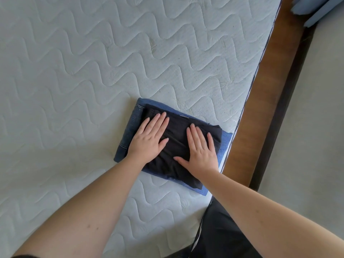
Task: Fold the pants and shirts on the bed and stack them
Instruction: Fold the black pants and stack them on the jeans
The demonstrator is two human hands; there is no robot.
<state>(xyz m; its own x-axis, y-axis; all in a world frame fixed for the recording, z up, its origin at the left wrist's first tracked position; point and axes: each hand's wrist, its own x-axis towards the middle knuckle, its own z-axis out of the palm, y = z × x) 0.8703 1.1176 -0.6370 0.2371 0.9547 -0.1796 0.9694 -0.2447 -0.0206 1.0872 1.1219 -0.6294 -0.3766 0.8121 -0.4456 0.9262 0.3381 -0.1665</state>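
A folded black garment lies atop folded blue jeans, the stack near the mattress edge at about five o'clock. The left hand presses flat on its nine o'clock half, the right hand on its three o'clock half; fingers straight, slightly spread, pointing toward twelve, gripping nothing.

Most of the view is taken up by a bare white mattress, quilted all over in wavy lines with faint leaf prints, and it's lit pretty evenly by soft daylight. Along its right edge a brown wooden bed frame with a darker outer strip can be seen, and past that a plain grey floor. Something pale blue is cut off in the top right corner, too cropped to be identified.
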